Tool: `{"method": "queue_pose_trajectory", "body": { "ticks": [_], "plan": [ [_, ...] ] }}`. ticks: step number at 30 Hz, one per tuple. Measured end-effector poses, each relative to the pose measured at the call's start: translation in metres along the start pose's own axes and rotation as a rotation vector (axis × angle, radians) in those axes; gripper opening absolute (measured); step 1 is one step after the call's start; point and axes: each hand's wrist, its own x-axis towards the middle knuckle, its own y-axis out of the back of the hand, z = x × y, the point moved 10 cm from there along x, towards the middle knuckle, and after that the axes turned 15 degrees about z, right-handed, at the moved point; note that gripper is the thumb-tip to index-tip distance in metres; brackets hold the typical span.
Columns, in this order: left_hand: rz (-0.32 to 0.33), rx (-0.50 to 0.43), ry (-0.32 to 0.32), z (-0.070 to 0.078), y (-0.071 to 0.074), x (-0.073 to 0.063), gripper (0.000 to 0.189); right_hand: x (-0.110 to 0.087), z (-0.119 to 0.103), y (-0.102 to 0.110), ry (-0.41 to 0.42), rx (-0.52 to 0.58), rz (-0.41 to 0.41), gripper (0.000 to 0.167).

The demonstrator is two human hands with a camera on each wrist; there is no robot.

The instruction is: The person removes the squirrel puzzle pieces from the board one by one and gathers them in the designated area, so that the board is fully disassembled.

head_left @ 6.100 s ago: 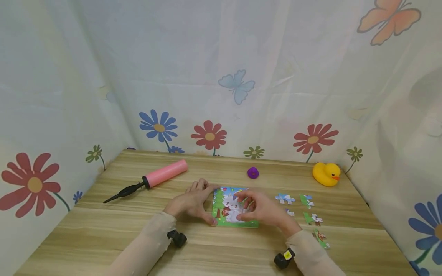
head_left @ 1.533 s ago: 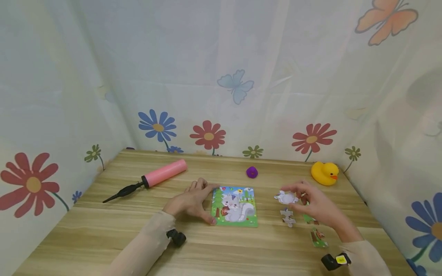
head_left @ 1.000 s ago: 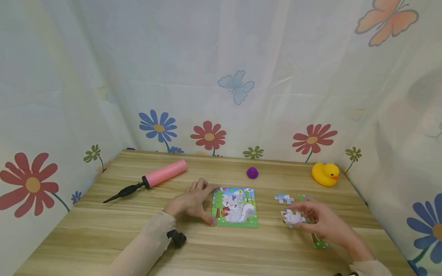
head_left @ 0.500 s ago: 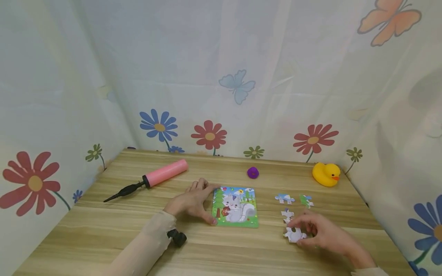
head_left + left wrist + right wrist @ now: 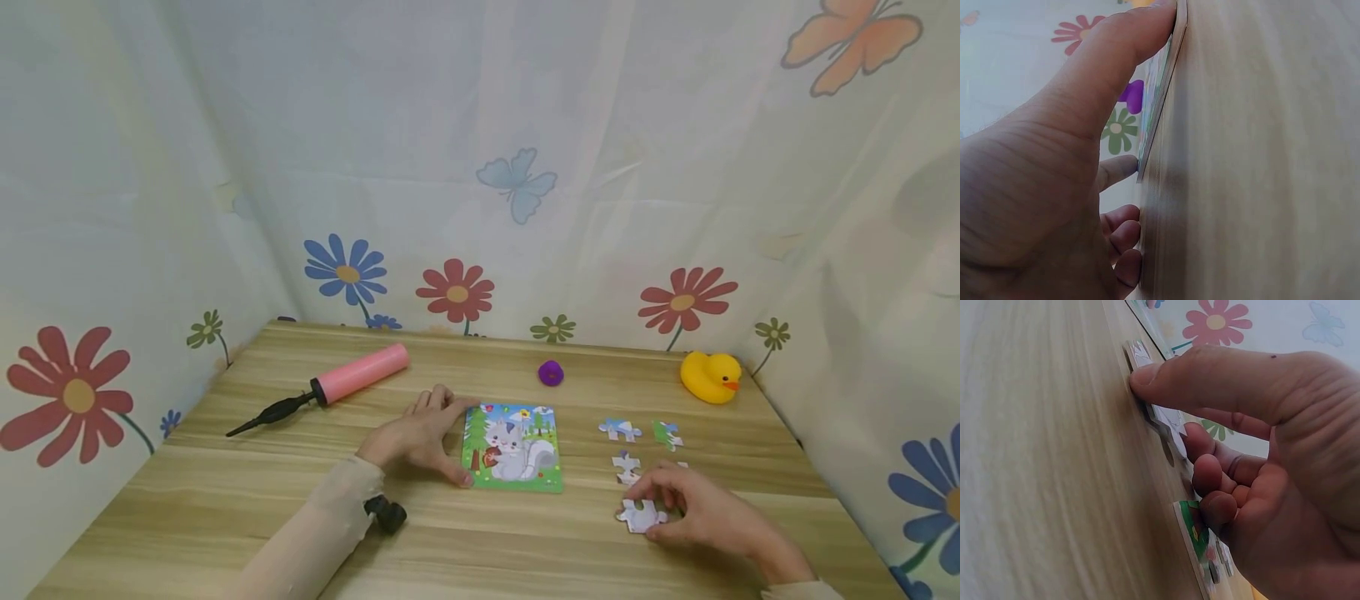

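Observation:
A small square puzzle board [image 5: 525,479], printed with a grey squirrel among trees, lies mid-table. My left hand [image 5: 420,437] holds its left side, thumb [image 5: 1147,31] at the near corner and index finger at the far one. To the right, my right hand [image 5: 705,512] pinches a mostly white puzzle piece [image 5: 642,520] between thumb [image 5: 1160,381] and fingers, low over the wood or touching it; which, I cannot tell. A grey-white piece [image 5: 626,468] lies just beyond. Beneath the right hand's curled fingers sits a green piece [image 5: 1192,528], hidden in the head view.
Farther back lie a blue-and-white piece [image 5: 620,430] and a green-and-blue piece [image 5: 666,434]. A yellow rubber duck [image 5: 708,377] stands at the back right, a purple ring-like object [image 5: 551,373] at the back middle. The pink hand pump [image 5: 363,373] with black nozzle lies left.
My right hand went from the board to the pieces on the right, then brought the white piece toward the near side, below the grey-white one. The left hand has stayed at the board.

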Motion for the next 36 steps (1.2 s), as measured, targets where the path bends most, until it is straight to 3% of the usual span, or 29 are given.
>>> {"method": "queue_pose_trajectory", "body": {
  "ticks": [11,17,25,36],
  "plan": [
    [-0.005,-0.005,-0.006,0.0014,0.0004,-0.0012,0.125,-0.001,0.0001,-0.002,-0.031,-0.003,-0.02,0.038],
    [-0.003,-0.004,-0.021,0.002,0.0008,-0.001,0.124,-0.0013,-0.0036,-0.0019,0.007,-0.005,-0.018,0.038],
    [0.005,-0.014,-0.027,0.0017,0.0,-0.0007,0.124,-0.0013,-0.0015,-0.0025,-0.001,-0.008,-0.023,0.038],
    [0.003,-0.02,-0.026,0.0032,0.0013,-0.0012,0.124,-0.0011,0.0028,-0.0021,-0.062,0.005,-0.033,0.039]
  ]
}}
